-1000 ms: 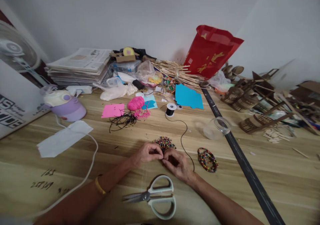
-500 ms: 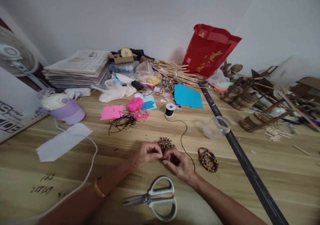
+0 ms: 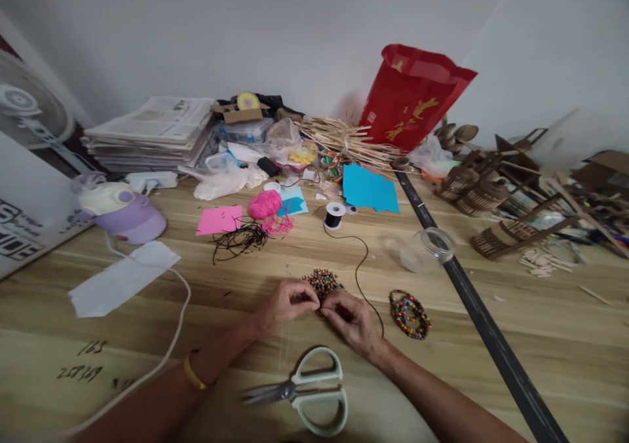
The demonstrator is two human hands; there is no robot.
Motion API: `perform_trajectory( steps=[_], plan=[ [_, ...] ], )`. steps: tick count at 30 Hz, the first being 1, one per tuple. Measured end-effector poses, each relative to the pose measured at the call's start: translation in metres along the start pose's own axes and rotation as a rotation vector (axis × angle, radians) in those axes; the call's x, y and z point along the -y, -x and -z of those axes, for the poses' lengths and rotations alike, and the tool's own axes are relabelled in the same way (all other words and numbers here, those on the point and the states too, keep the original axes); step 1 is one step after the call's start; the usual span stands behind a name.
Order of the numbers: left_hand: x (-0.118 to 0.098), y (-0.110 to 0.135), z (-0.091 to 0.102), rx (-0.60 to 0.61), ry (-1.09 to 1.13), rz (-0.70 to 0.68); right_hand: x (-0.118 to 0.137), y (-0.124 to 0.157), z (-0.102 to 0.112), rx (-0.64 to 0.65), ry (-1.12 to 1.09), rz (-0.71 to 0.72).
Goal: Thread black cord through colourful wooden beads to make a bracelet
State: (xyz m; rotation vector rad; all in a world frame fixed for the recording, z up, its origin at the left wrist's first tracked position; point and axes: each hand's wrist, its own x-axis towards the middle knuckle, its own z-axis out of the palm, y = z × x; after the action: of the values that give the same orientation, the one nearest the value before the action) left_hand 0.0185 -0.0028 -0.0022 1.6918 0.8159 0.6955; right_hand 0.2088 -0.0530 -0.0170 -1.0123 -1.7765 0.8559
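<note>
My left hand (image 3: 285,302) and my right hand (image 3: 351,322) meet fingertip to fingertip on the wooden table (image 3: 540,338), both pinched shut just in front of a small heap of coloured beads (image 3: 322,280). What the fingers pinch is too small to make out. A thin black cord (image 3: 362,266) runs from my right hand back to a black spool (image 3: 335,215). Two finished bead bracelets (image 3: 409,313) lie to the right of my right hand. Pale green scissors (image 3: 307,390) lie shut near the front edge, between my forearms.
A clear jar (image 3: 426,249) lies on its side beside a long black bar (image 3: 472,305). Farther back are pink yarn (image 3: 265,204), tangled black cord (image 3: 240,240), pink and blue paper, newspapers (image 3: 152,132), a red bag (image 3: 410,99) and wooden models (image 3: 496,194). A white cable (image 3: 170,345) crosses the left.
Both hands stay pinched together at the same spot by the beads. Only the view has shifted slightly.
</note>
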Motion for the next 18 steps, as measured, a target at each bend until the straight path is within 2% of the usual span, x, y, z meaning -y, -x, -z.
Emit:
perform_trajectory(
  steps=[10, 18],
  plan=[
    [0.0002, 0.0003, -0.0016, 0.043, -0.071, -0.014, -0.0016, 0.0009, -0.0005, -0.006, 0.027, 0.036],
    [0.0024, 0.0002, 0.0029, 0.05, -0.056, 0.013, -0.0022, 0.0033, -0.0024, 0.035, 0.025, -0.053]
  ],
)
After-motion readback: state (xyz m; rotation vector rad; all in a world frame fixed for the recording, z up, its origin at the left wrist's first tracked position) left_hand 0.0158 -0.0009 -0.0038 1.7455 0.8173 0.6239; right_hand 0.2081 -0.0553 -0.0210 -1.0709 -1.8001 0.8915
